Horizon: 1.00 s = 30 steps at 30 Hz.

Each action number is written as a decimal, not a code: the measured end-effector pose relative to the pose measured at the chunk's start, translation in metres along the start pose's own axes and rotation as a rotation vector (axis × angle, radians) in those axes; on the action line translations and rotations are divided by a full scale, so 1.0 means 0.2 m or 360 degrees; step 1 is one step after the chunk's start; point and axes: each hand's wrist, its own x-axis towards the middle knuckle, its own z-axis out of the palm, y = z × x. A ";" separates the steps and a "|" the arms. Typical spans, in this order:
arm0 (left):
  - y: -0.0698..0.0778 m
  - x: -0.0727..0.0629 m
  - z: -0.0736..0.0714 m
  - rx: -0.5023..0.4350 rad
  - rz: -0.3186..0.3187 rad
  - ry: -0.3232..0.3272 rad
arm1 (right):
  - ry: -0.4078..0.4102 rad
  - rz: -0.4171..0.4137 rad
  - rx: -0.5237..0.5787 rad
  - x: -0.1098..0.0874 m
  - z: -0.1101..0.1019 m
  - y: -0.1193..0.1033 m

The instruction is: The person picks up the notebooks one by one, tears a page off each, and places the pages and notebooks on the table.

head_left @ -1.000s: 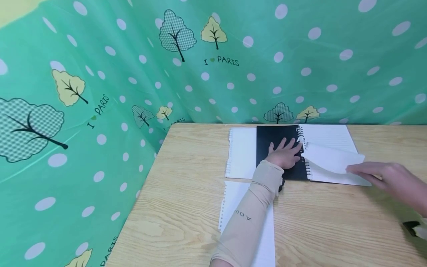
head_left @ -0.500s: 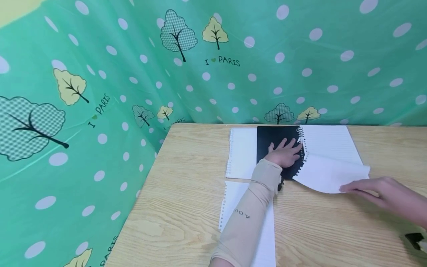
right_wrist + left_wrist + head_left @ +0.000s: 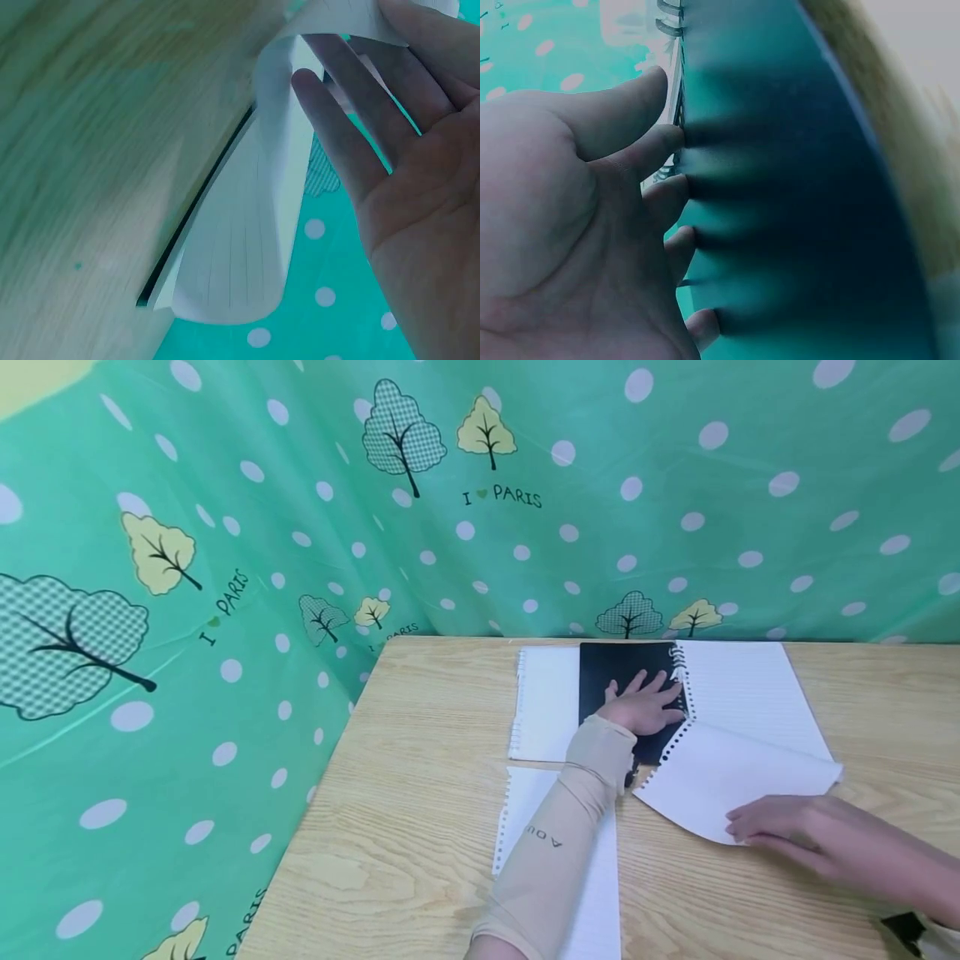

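Note:
A spiral notebook (image 3: 750, 685) lies spread at the table's far side, its black cover (image 3: 617, 662) to the left and lined pages to the right. My left hand (image 3: 641, 710) rests on that cover beside the wire spiral, fingers spread; the left wrist view shows the fingertips (image 3: 679, 244) touching the dark surface. A paper sheet (image 3: 712, 772) slants down over the notebook's near edge, its punched left edge pulled off the lower rings. My right hand (image 3: 806, 831) pinches the sheet's near edge between thumb and fingers. In the right wrist view the sheet (image 3: 232, 255) bends upward.
One loose white sheet (image 3: 546, 702) with a ragged left edge lies left of the black cover, partly under it. Another perforated sheet (image 3: 525, 802) lies nearer, under my left forearm. Wooden table (image 3: 390, 802) surrounds them; a green dotted cloth (image 3: 555, 552) hangs behind.
My right hand has drawn the sheet toward me and slightly left. More of its punched edge has come away from the spiral. The left hand stays in place.

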 end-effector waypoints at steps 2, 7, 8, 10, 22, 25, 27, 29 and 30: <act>0.00 0.00 0.00 0.0002 -0.0005 0.0002 | -0.0014 -0.0015 0.0051 0.01 0.01 -0.01; 0.01 -0.01 0.01 -0.0002 -0.0007 0.0009 | -0.0139 0.0020 0.0251 0.01 0.04 -0.03; 0.01 -0.01 0.01 0.0001 -0.0007 0.0012 | -0.0161 0.0025 0.0280 0.01 0.05 -0.03; 0.01 -0.01 0.01 0.0013 -0.0020 0.0012 | -0.0190 0.0025 0.0313 0.01 0.06 -0.05; 0.05 -0.03 0.00 0.0015 -0.0089 0.0070 | -0.0048 -0.0062 0.0093 0.02 0.09 -0.13; 0.06 -0.04 -0.01 0.0016 -0.0109 0.0078 | -0.0029 -0.0076 0.0020 0.02 0.09 -0.15; 0.06 -0.04 -0.01 0.0020 -0.0121 0.0076 | -0.0078 -0.0055 0.0015 0.02 0.09 -0.16; 0.07 -0.04 -0.02 0.0023 -0.0122 0.0073 | -0.0106 -0.0045 -0.0004 0.02 0.10 -0.17; 0.07 -0.04 -0.02 0.0023 -0.0124 0.0071 | -0.0132 -0.0033 -0.0003 0.02 0.10 -0.17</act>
